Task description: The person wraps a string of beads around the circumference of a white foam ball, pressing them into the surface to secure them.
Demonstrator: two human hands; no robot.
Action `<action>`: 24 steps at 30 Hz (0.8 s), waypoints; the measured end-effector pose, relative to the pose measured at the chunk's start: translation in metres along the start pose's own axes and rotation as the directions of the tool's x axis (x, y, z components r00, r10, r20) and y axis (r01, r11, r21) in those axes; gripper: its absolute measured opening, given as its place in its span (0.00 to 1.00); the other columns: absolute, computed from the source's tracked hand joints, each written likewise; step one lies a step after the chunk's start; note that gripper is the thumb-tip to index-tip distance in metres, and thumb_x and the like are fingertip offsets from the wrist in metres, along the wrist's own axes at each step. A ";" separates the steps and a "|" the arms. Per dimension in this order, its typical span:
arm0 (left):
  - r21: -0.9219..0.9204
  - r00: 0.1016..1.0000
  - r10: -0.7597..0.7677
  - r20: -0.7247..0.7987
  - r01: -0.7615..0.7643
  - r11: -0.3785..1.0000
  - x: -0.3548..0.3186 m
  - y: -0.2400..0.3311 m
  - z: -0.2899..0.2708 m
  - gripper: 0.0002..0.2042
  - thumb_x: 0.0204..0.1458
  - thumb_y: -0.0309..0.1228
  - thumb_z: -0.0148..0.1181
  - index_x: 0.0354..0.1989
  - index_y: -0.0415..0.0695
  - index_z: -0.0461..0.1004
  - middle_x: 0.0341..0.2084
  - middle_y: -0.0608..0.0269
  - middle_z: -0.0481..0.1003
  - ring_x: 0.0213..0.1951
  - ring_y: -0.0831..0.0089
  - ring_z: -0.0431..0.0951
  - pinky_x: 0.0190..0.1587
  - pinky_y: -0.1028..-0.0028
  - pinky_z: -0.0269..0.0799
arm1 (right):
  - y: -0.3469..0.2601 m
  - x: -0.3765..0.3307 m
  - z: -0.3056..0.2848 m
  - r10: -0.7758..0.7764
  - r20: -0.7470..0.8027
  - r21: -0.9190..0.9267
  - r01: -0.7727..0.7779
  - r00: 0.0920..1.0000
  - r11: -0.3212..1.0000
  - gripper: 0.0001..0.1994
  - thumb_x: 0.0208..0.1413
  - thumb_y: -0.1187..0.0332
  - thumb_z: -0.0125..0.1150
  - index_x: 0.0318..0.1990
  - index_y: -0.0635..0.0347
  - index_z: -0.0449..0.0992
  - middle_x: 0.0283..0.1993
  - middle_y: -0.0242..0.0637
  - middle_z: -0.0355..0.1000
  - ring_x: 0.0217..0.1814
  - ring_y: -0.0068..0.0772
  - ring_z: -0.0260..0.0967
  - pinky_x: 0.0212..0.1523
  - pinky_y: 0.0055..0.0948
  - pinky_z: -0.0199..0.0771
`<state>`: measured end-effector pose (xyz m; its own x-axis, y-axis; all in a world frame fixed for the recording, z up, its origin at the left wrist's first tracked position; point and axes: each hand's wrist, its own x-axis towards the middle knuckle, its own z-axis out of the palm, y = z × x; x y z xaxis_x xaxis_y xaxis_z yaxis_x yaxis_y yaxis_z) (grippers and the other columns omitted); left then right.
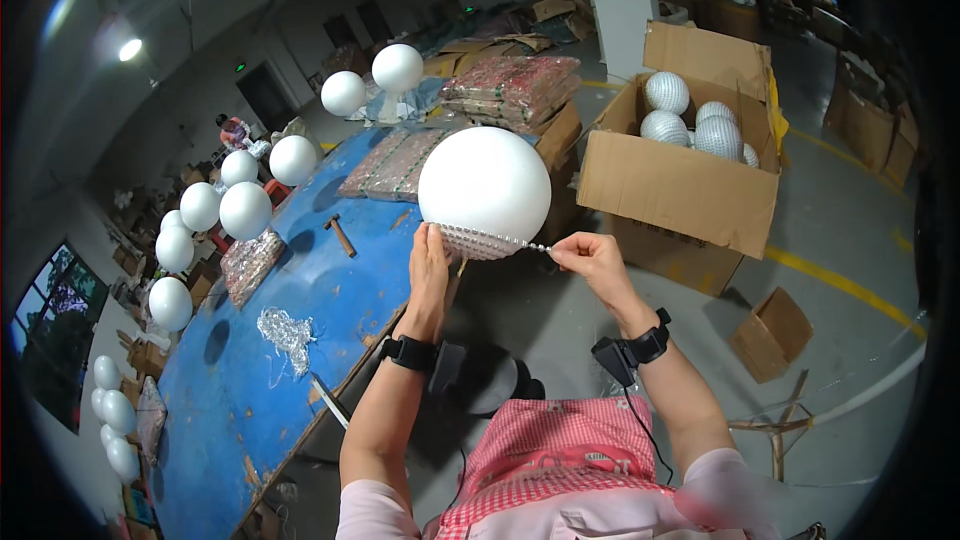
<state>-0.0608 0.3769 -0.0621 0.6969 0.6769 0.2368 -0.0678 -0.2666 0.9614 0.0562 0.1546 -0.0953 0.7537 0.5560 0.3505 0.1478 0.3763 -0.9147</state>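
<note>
A large white ball (485,180) is in front of me, its underside wrapped in rows of silvery beads (480,242). My left hand (431,270) is closed against the ball's lower left side, fingertips pressing at the edge of the beaded rows. From those rows a short taut length of bead string (538,246) runs off to the right. Its end is pinched between thumb and fingertips of my right hand (592,262). What supports the ball from below is hidden.
On the left stands a blue worktable (345,315) with a hammer (340,235), a tangled silvery bundle (287,338) and wrapped packs (392,166). Several plain white balls (245,210) stand raised along its far side. An open carton (680,185) at right holds bead-covered balls (665,125).
</note>
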 end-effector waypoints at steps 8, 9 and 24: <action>0.115 0.990 0.065 0.127 -0.080 0.990 0.005 -0.004 0.002 0.25 0.61 0.49 0.44 0.58 0.42 0.61 0.52 0.59 0.67 0.54 0.66 0.67 0.55 0.61 0.61 | -0.017 -0.014 0.001 -0.018 0.048 -0.045 0.020 0.999 0.999 0.05 0.51 0.72 0.62 0.27 0.64 0.77 0.21 0.26 0.70 0.23 0.12 0.63 0.24 0.15 0.61; 0.097 0.991 0.058 0.124 -0.071 0.993 0.005 -0.001 0.003 0.26 0.61 0.44 0.46 0.60 0.37 0.58 0.50 0.55 0.69 0.51 0.68 0.68 0.52 0.68 0.63 | -0.022 -0.017 0.005 -0.005 0.080 -0.063 0.010 0.997 0.998 0.05 0.52 0.72 0.62 0.27 0.64 0.76 0.21 0.25 0.70 0.22 0.12 0.63 0.24 0.15 0.61; 0.036 0.986 -0.165 -0.025 0.166 0.985 0.027 0.007 0.000 0.24 0.63 0.47 0.41 0.57 0.40 0.54 0.42 0.57 0.68 0.36 0.77 0.70 0.41 0.76 0.71 | 0.008 0.034 0.019 0.159 -0.004 -0.312 -0.152 0.987 0.938 0.04 0.53 0.73 0.59 0.31 0.65 0.75 0.22 0.25 0.68 0.23 0.13 0.61 0.24 0.16 0.60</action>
<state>-0.0421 0.3933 -0.0484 0.6802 0.7288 0.0782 0.0746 -0.1750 0.9817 0.0707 0.1905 -0.0867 0.7700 0.6058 0.2002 0.2237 0.0376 -0.9739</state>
